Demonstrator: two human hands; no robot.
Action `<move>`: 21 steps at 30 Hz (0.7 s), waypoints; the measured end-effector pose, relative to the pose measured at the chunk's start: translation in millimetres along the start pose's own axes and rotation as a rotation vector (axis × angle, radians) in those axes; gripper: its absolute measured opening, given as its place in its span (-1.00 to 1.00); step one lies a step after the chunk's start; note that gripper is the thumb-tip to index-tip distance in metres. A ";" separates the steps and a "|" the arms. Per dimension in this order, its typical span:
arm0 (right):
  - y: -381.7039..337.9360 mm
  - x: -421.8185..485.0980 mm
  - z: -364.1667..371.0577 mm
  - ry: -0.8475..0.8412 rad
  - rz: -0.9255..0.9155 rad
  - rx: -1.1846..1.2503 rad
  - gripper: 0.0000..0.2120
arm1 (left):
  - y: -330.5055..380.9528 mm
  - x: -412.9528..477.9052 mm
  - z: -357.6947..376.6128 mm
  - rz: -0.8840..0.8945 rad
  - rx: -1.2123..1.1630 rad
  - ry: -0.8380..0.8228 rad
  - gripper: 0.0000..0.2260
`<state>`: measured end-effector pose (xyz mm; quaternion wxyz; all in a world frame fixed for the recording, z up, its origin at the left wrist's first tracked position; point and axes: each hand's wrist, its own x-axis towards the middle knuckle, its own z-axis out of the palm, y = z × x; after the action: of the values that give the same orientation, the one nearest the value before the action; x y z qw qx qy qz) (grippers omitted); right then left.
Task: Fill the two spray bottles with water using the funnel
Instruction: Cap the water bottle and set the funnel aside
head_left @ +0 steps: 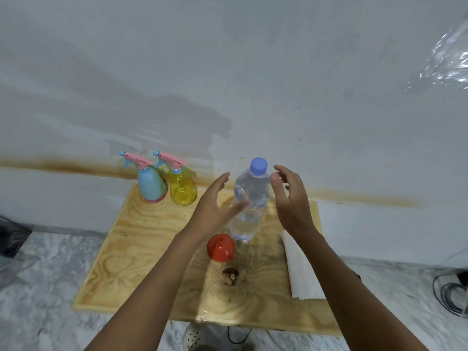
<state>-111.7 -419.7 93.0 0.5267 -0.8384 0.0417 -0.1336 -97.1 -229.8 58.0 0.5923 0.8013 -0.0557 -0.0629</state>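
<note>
A clear water bottle (249, 206) with a blue cap stands upright mid-board, full of water. My left hand (215, 206) is open just left of it, fingertips at its side. My right hand (291, 198) is open just right of it, fingers spread near the cap, holding nothing. A red funnel (220, 247) lies mouth-down in front of the bottle. At the board's back left stand two capped spray bottles with pink triggers: a blue one (150, 184) and a yellow one (181, 189).
Everything sits on a wooden board (131, 249) against a white wall. A folded white cloth (301, 272) lies on the board's right side. Marble floor surrounds the board; cables lie at the far right (450, 292), and clear plastic hangs top right.
</note>
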 end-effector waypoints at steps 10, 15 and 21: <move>36.3 -9.9 28.7 -0.165 0.035 -0.005 -0.20 | -124.1 -30.7 13.5 -0.269 0.463 -0.219 -0.62; 29.1 -8.3 39.7 -0.111 0.046 0.020 -0.23 | -132.4 -32.9 26.2 -0.290 0.548 -0.054 -0.68; 27.4 -5.8 42.6 -0.071 0.043 -0.002 -0.40 | -130.3 -29.1 28.5 -0.244 0.598 -0.023 -0.75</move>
<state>-103.9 -393.5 50.0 0.5300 -0.8420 0.0412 -0.0921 -128.6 -213.8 -73.8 0.3178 0.9399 0.0182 -0.1233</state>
